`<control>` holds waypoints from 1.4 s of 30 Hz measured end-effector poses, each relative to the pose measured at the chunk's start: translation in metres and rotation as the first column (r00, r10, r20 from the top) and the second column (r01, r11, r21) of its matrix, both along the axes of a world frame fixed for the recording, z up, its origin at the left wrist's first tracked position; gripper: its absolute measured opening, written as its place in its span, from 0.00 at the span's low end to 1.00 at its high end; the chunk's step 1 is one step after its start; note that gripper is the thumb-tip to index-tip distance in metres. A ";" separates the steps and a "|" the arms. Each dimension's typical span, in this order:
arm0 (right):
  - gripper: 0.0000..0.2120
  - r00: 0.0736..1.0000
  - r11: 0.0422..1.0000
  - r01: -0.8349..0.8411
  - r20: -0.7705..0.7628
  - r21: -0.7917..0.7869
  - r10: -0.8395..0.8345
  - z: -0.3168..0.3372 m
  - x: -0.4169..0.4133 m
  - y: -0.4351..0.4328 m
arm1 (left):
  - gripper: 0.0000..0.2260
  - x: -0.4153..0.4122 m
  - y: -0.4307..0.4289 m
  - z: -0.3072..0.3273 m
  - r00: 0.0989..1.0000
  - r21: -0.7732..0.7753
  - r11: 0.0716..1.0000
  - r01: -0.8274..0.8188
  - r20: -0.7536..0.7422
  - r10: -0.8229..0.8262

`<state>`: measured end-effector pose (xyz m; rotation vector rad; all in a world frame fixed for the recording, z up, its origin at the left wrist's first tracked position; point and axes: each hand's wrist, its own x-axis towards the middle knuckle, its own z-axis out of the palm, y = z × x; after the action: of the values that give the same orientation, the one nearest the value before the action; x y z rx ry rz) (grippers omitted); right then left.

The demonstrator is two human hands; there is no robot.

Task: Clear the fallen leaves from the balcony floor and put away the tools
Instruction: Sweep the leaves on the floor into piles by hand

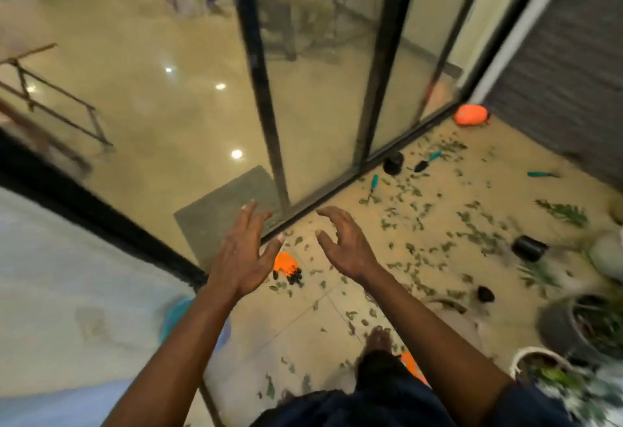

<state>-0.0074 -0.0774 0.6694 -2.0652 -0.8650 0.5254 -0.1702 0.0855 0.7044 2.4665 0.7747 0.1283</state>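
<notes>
Green fallen leaves lie scattered over the beige balcony floor. My left hand and my right hand are both raised in front of me, fingers spread and holding nothing. Below them on the floor lies an orange glove with black fingertips. Small garden tools with teal handles lie further off: one near the door track, a trowel beyond it, another at the right. An orange object sits in the far corner.
Black-framed sliding glass doors run along the left of the balcony, with a grey mat inside. Small black pots lie on the floor. Potted plants crowd the right edge. My foot stands among the leaves.
</notes>
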 end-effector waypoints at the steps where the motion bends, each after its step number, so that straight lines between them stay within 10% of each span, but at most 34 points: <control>1: 0.21 1.000 1.000 0.028 -0.003 -0.007 -0.028 -0.003 0.011 -0.013 | 0.29 0.019 -0.008 -0.002 0.999 0.020 0.999 0.036 -0.007 -0.036; 19: 0.28 0.881 0.878 0.469 -0.022 -0.090 -0.473 -0.035 0.251 -0.217 | 0.37 0.353 -0.160 -0.024 0.906 0.067 0.904 0.423 -0.039 -0.421; 42: 0.30 0.641 0.604 0.748 0.066 -0.274 -0.764 -0.048 0.541 -0.183 | 0.35 0.735 -0.076 -0.070 0.765 -0.094 0.763 0.639 -0.021 -0.643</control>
<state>0.5339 -0.2602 0.6213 -2.4087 0.2067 0.2218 0.5645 0.0093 0.6342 2.5157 -0.0894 -0.2233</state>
